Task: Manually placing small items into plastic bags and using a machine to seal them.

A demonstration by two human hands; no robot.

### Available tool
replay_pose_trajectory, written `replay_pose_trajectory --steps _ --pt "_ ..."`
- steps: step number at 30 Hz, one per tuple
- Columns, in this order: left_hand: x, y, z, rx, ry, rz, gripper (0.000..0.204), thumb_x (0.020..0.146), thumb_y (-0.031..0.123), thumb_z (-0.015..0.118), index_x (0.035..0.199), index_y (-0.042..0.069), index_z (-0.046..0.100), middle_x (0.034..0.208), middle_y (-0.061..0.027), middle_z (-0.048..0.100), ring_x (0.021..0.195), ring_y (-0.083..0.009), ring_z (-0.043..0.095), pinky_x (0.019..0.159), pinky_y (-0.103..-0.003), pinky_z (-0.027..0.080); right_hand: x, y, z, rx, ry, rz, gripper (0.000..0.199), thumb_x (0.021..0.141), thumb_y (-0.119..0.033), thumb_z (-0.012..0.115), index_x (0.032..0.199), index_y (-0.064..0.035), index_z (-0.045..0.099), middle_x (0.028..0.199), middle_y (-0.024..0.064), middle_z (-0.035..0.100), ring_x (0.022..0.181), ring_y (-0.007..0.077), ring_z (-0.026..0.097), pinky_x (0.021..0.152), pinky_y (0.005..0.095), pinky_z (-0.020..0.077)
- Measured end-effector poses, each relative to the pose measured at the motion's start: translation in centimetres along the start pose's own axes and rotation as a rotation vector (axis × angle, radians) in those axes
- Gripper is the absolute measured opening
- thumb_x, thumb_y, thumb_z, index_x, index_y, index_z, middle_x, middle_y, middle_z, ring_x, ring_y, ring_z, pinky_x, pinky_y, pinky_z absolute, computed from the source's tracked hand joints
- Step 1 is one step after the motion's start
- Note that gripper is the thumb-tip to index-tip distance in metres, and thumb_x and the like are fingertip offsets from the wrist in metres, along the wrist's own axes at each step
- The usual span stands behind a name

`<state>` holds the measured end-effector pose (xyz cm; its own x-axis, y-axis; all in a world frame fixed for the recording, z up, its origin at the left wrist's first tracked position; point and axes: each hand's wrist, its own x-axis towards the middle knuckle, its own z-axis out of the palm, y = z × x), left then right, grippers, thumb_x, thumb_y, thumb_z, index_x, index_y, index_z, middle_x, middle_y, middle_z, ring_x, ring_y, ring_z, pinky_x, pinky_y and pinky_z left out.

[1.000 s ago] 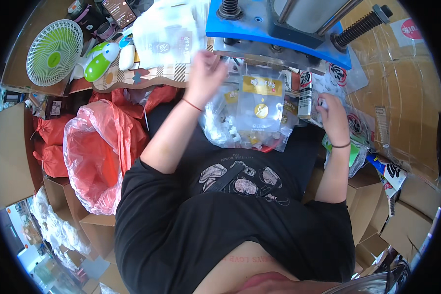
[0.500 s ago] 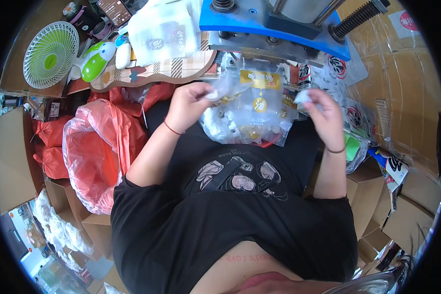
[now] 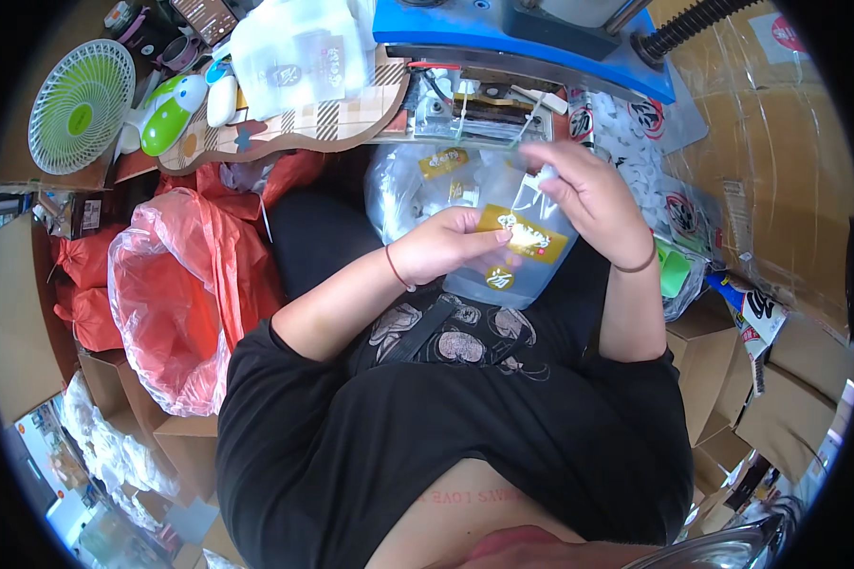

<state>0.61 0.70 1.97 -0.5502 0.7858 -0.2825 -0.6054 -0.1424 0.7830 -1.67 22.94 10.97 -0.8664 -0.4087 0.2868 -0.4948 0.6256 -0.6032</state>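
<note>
A clear plastic pouch (image 3: 512,290) with a gold printed band is tilted above my lap. My left hand (image 3: 446,248) grips it, thumb on the front of the band. At the pouch's upper right edge is my right hand (image 3: 598,207), fingers and thumb closed about a small white piece (image 3: 546,174) whose kind I cannot make out. Behind the pouch, a large clear bag (image 3: 389,194) holds more gold-printed pouches, partly hidden by my hands. Beyond them stands a press with a blue plate (image 3: 531,64).
A red plastic bag (image 3: 176,303) gapes open at my left. On the patterned board (image 3: 294,133) lie stacked translucent pouches (image 3: 304,66); a green-and-white fan (image 3: 83,106) stands nearby. Small white pieces (image 3: 626,161) lie right of the press, beside a tall cardboard box (image 3: 759,161).
My hands have come closer together. The left has moved down and right onto a pouch; the right has shifted slightly left to its edge. The view has shifted, uncovering the area under the press.
</note>
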Motion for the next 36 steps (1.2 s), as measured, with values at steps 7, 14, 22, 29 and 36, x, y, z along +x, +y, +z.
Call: replay_pose_trajectory --steps 7,14,22,29,36 --pt "1.3 1.3 -2.6 -0.094 0.099 0.023 0.028 0.092 0.010 0.066 0.119 0.001 0.065 0.107 -0.0070 0.072 0.092 -0.0113 0.068 0.078 -0.026 0.054 -6.4 0.3 -1.0 0.007 -0.933 0.315 0.038 0.087 -0.029 0.071 0.114 -0.0047 0.063 0.109 0.0171 0.065 0.093 0.0355 0.065 0.081 0.0407 0.0517" --pt "4.2 4.3 -4.4 -0.229 0.214 0.029 0.034 0.088 0.005 0.068 0.121 -0.003 0.063 0.112 -0.0119 0.070 0.099 -0.0213 0.070 0.091 -0.037 0.057 -10.8 14.8 20.5 -0.041 -0.555 0.302 0.061 0.080 -0.054 0.067 0.123 -0.0107 0.062 0.120 0.0150 0.065 0.110 0.0320 0.063 0.096 0.0440 0.0478" --pt "4.6 4.2 -3.8 -0.262 0.227 0.033 0.038 0.088 0.008 0.070 0.123 -0.005 0.058 0.107 -0.0111 0.070 0.094 -0.0219 0.071 0.085 -0.036 0.059 -12.4 18.6 30.4 -0.169 -0.497 0.222 0.060 0.080 -0.046 0.069 0.129 -0.0132 0.059 0.116 0.0148 0.067 0.117 0.0320 0.060 0.104 0.0468 0.0410" --pt "-0.4 7.5 -13.3 1.124 1.179 0.759 0.057 0.088 0.026 0.073 0.133 0.001 0.049 0.134 -0.0239 0.049 0.127 -0.0320 0.050 0.101 -0.040 0.044 -7.8 5.3 5.2 0.206 -1.007 0.133 0.025 0.090 -0.021 0.066 0.109 -0.0036 0.068 0.101 0.0157 0.069 0.089 0.0355 0.067 0.079 0.0427 0.0532" --pt "-4.6 5.8 -13.2 2.128 0.735 0.360 0.052 0.095 0.027 0.061 0.139 0.004 0.049 0.143 -0.0248 0.046 0.128 -0.0418 0.046 0.106 -0.046 0.039 -4.0 5.9 -5.6 -0.430 0.054 0.210 0.023 0.084 -0.008 0.069 0.106 -0.0021 0.064 0.089 0.0169 0.065 0.079 0.0352 0.064 0.071 0.0398 0.0508"
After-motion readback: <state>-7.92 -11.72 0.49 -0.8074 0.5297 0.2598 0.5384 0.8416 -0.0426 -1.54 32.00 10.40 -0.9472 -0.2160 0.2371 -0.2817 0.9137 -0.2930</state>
